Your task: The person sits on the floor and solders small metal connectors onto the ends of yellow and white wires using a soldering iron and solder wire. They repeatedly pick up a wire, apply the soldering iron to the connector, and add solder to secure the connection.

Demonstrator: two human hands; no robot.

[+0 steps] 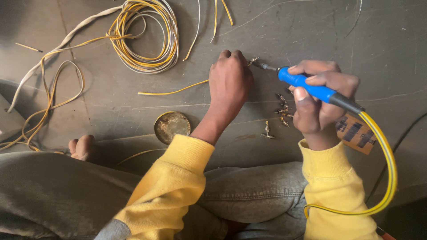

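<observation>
My right hand [318,104] grips a blue-handled soldering iron [307,86] with a yellow cord; its metal tip points left. The tip touches a small metal part [253,60] with fine wire ends that sticks out from between the fingers of my left hand [229,82]. My left hand is closed around that part and around a thin yellow wire [173,92] that runs out to the left across the floor. Several small soldered parts [282,109] lie on the floor between my hands.
A round, dirty tin [172,126] sits by my left forearm. A coil of yellow and white wire [147,38] lies at the top, with looser loops [49,98] at left. A brown card [356,133] lies under my right hand. My legs and bare toes [81,146] are below.
</observation>
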